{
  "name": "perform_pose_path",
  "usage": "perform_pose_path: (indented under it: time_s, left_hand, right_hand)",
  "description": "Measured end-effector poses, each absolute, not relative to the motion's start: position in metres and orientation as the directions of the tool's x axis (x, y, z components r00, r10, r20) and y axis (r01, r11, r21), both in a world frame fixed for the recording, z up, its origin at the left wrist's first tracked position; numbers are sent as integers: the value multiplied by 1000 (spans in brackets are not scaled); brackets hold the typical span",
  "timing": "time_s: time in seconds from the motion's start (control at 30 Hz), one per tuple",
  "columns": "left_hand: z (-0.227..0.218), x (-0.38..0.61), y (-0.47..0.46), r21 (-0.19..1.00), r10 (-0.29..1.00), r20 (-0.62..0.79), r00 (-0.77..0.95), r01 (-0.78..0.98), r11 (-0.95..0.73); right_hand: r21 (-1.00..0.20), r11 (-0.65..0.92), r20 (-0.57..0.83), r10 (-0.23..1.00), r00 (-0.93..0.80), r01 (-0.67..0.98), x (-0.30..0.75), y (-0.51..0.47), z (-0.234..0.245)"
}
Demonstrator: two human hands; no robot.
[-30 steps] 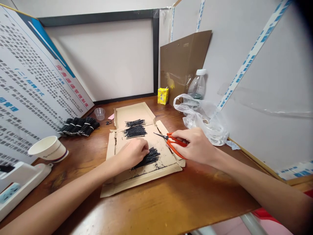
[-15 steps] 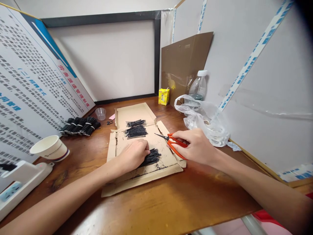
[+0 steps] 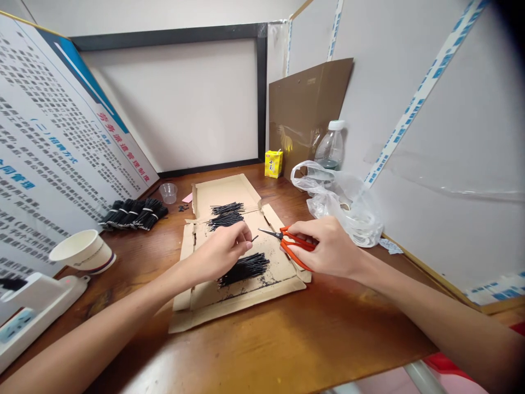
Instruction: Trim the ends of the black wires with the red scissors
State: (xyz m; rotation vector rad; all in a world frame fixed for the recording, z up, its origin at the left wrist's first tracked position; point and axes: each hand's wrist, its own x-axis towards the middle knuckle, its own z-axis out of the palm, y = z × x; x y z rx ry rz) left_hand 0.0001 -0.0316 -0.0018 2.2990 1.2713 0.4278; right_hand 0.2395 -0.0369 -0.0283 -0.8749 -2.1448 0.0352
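Note:
My left hand (image 3: 229,243) pinches a thin black wire (image 3: 255,238), whose short end sticks out past the fingertips toward the scissors. Just below that hand lies a pile of cut black wires (image 3: 248,266) on a flattened cardboard sheet (image 3: 279,262). Two more piles sit farther back: a nearer black wire pile (image 3: 225,220), partly covered by my left hand, and a smaller one (image 3: 227,208) behind it. My right hand (image 3: 328,243) is closed around small scissors with orange handles (image 3: 295,257). Their dark pointed blades (image 3: 270,233) aim left, close to the wire but apart from it.
Several tied bundles of black wire (image 3: 135,212) lie at the left, near a clear plastic cup (image 3: 168,192). A paper cup (image 3: 84,250) and a power strip (image 3: 45,306) stand nearer. A plastic bag (image 3: 340,197), bottle (image 3: 330,145) and yellow carton (image 3: 273,164) stand at the back right.
My left hand has lifted up off the near pile with a wire between its fingers, uncovering more of that pile. The scissors in my right hand stay almost in place.

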Motion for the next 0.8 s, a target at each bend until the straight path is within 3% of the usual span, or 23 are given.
perform_pose_path:
  time_s: [0.33,0.53,0.8]
  left_hand:
    - [4,-1,-34,596,841,160,516,629,-500]
    - [9,1,-34,554,801,196,566,610,-566]
    - [19,6,-40,668,851,229,472,560,-490]
  right_hand:
    - [-308,749,652,615,-443,586,239,-36,-28]
    - [-313,753,646,615,-452,578,240,-38,-26]
    - [-300,774,663,589,-462,558,239,-38,-25]
